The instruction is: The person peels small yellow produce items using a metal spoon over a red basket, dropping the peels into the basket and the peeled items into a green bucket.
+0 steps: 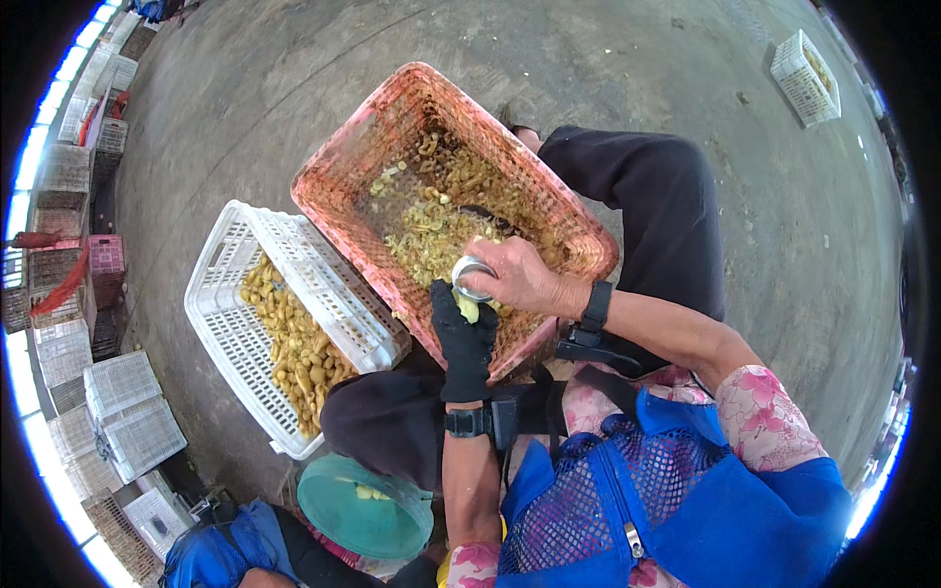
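My left hand [464,334], in a black glove, grips a pale yellow piece of root [468,309] that looks like peeled ginger. Bare, my right hand [526,275] holds a round metal ring-shaped tool [459,273] against or just above that piece; the exact contact is hidden. Both hands are over the near end of a stained pink plastic crate [353,128]. Peelings and pale slices [419,228] cover much of its floor, with a dark object [478,212] among them. Left of it, a white plastic crate [220,323] contains many knobby yellow-brown roots [301,345].
A green plastic basin [360,525] with a few pale pieces stands by my left knee. Another person's blue vest [220,547] shows at lower left. Stacked crates [136,411] line the left side. A filled white crate [801,81] sits far right on the concrete floor [625,59].
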`<state>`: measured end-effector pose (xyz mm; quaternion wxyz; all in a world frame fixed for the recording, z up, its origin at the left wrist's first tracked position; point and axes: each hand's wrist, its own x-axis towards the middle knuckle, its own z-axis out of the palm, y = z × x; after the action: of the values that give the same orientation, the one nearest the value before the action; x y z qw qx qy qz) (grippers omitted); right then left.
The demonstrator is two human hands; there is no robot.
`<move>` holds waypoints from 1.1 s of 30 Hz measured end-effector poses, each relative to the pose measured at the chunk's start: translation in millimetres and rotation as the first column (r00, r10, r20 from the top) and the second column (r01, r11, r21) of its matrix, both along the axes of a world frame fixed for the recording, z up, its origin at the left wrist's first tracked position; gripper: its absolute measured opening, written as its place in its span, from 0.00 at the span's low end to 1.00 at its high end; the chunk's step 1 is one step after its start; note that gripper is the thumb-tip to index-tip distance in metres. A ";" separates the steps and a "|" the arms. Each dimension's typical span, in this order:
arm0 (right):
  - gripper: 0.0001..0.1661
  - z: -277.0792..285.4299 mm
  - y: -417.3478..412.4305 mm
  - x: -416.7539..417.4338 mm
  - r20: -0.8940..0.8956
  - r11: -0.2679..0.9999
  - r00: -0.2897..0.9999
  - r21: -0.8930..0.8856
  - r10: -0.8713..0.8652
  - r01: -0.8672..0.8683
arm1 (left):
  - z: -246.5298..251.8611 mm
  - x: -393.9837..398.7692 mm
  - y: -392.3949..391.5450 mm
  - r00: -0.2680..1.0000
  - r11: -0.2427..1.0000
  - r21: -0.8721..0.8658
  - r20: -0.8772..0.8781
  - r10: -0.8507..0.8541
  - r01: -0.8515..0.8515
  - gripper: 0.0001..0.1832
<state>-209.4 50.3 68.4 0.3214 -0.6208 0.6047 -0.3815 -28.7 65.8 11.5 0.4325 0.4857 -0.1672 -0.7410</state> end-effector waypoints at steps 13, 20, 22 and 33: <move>0.13 -23.7 -9.1 -5.1 0.021 0.999 1.000 -0.052 0.012 -0.011 | -12.0 -5.1 5.3 0.892 0.822 -0.489 0.450 -0.049 0.292 0.18; 0.11 -34.2 -19.4 -27.9 0.023 0.997 0.998 -0.051 -0.059 0.060 | 10.8 1.0 -0.9 0.776 0.799 -0.368 0.603 -0.184 0.476 0.27; 0.11 -22.6 -16.9 -17.5 -0.016 0.997 1.000 -0.069 -0.022 0.021 | 13.8 -4.2 0.2 0.741 0.710 -0.541 0.670 0.039 0.451 0.27; 0.11 -19.0 -8.4 -3.9 -0.143 0.982 0.978 -0.088 0.154 -0.167 | 5.5 3.8 3.4 0.519 0.507 -0.615 0.786 0.336 0.603 0.25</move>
<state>-213.3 41.9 49.4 0.2781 -0.7073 0.5534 -0.3408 -24.8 69.2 17.0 0.4000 0.4813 -0.7354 -0.2600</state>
